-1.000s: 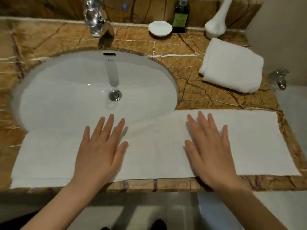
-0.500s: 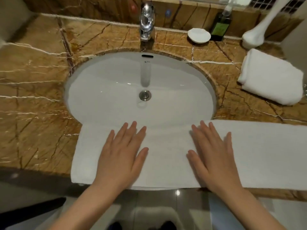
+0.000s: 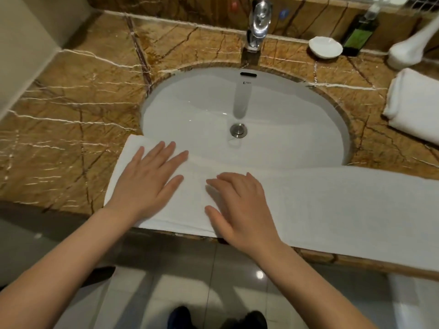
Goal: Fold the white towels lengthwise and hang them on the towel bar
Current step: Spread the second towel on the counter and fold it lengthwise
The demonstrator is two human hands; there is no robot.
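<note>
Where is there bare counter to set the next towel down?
Widest bare patch: the marble counter left of the sink, bordered by the wall and the left end of the long towel. The right side is crowded: soap dish, bottle, folded towel. The long towel covers the front edge.

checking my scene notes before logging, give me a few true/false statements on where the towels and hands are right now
1. The left hand and the right hand both rest on the long towel. True.
2. The long towel hangs on a towel bar. False: it lies along the front edge of the counter.
3. A folded towel sits on the counter at the right. True.
4. The white dish sits inside the sink. False: it stands on the counter behind the sink, between the faucet and the green bottle.
</note>
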